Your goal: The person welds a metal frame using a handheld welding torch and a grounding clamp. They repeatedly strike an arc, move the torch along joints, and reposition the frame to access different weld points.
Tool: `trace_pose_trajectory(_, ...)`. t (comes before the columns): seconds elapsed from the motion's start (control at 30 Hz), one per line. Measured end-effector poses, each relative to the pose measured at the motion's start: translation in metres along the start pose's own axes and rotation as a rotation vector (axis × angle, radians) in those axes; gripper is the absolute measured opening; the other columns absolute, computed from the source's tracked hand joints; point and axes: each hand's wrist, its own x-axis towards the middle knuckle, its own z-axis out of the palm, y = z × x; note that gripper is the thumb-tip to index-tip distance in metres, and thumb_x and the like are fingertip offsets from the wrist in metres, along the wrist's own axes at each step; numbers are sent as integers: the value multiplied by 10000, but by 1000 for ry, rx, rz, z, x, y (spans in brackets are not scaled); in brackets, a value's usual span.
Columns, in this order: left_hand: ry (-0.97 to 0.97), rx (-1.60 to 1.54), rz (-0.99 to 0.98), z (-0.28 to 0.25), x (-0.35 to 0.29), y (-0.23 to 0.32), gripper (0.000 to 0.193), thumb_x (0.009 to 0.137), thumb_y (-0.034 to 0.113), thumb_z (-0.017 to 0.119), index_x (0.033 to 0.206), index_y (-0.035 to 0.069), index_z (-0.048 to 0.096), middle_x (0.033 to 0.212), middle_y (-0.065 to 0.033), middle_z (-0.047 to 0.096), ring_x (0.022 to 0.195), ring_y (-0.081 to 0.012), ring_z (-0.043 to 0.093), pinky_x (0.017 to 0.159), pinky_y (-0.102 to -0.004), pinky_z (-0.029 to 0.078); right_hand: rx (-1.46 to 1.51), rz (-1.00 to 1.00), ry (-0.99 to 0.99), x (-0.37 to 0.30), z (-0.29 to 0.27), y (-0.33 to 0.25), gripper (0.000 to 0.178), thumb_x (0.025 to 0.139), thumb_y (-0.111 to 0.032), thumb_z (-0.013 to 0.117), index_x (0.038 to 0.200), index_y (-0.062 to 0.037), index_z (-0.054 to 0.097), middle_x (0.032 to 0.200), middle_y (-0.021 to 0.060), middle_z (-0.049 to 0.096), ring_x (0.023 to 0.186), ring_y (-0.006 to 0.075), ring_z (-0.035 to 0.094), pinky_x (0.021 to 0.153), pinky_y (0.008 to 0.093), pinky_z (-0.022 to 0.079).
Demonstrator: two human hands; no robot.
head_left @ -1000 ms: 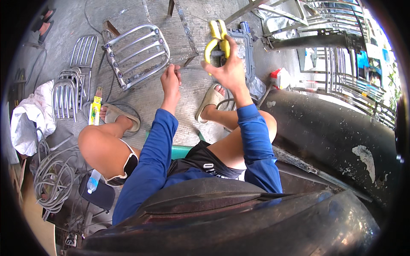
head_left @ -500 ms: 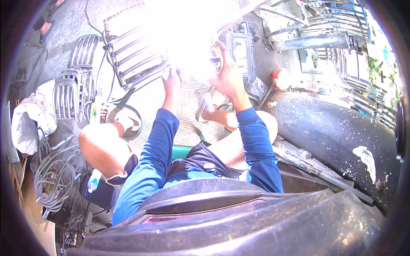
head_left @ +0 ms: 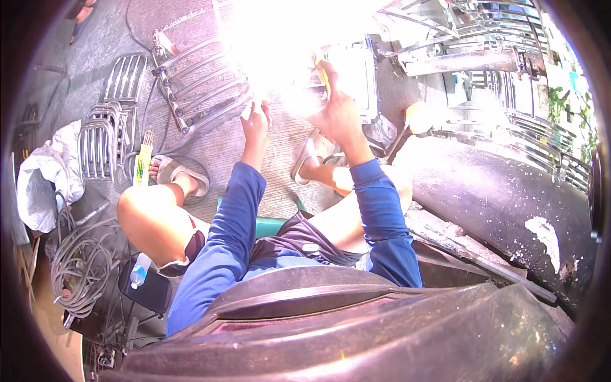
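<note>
Fierce white glare fills the top middle and hides whatever lies between and beyond my hands. My right hand point(head_left: 342, 118) is closed round a welding electrode holder point(head_left: 323, 77), of which only a yellow edge shows; its tip is lost in the light. To the left, my left hand point(head_left: 256, 126) has its fingers bent together at the lower edge of the glare, and what they pinch cannot be made out. Beside it lies a frame of bent metal tubes point(head_left: 198, 69), its right end washed out by the light.
A yellow packet of rods point(head_left: 143, 162) stands by my left foot. Stacked tube frames point(head_left: 102, 137) and a coiled cable point(head_left: 79, 274) lie left. A grey case point(head_left: 369, 89) sits beyond my right hand. A large dark cylinder point(head_left: 490, 197) and metal racks point(head_left: 490, 25) border the right.
The glare has shifted in shape and the floor and rod packet look darker and clearer. The grey case is more washed out. Both hands stay nearly in place.
</note>
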Motion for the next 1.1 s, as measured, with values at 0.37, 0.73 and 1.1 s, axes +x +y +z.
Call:
trace_pose_trajectory(0.37,-41,9,-41,1,-4,6,343,1127,304,549,945,53,697,672,23,535,510,-67,466,443,-268,340,-63,-94,93,4,4,4,1108,719,-474,908,1610,-76,383,1183,263,739,946,391,766,820,458,619)
trace_pose_trajectory(0.73,-28,21,-66,1,-4,7,333,1129,308,555,981,48,700,675,15,545,515,-71,463,447,-269,342,-42,-61,59,6,4,3,1091,737,-438,901,1620,-86,365,1187,279,733,957,421,759,870,464,620)
trace_pose_trajectory(1.1,-16,77,-92,-2,0,1,346,1107,315,571,964,47,736,657,17,550,535,-69,452,477,-268,342,227,-51,114,-39,-39,-17,1104,720,-291,994,1571,-42,336,920,84,706,658,135,619,617,301,543)
